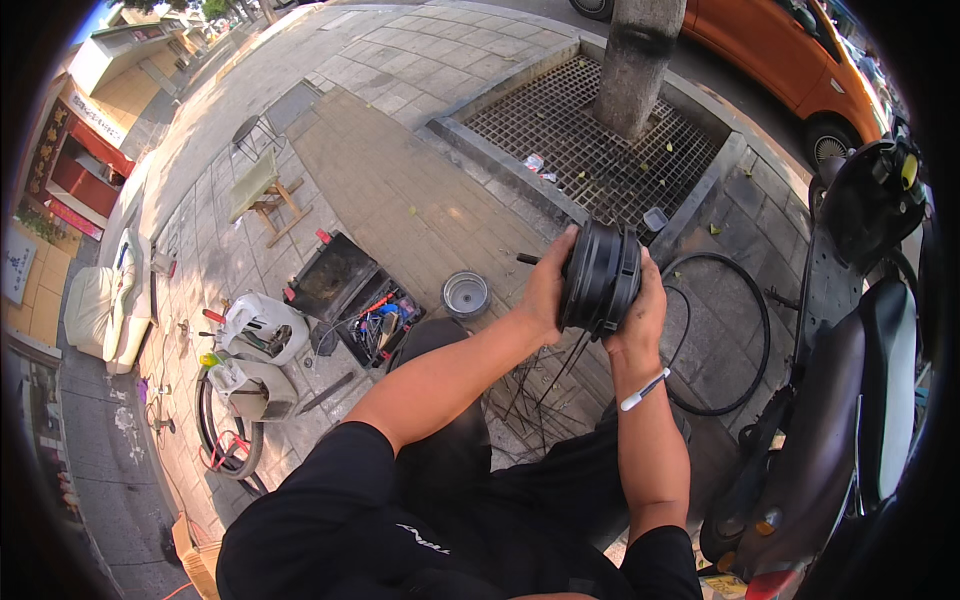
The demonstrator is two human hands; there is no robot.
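Between my two hands is a black wheel hub [602, 278], held up in front of me above the paving. My left hand [546, 290] is wrapped round its left side, beside a short dark axle end [527, 259] that sticks out to the left. The right hand [640, 315] grips the hub's right side, with its fingers partly hidden behind it. On the ground below lie several thin loose spokes [530, 392]. A metal bowl [466, 295] stands to the left of the hub.
An open toolbox [338, 283] full of tools lies left, near cut-open white jugs [262, 325] and a tyre [217, 440]. Right of me are another tyre [757, 352] and a parked scooter [845, 400]. Ahead, a kerb frames a tree [632, 75]. A folding stool [262, 195] stands farther left.
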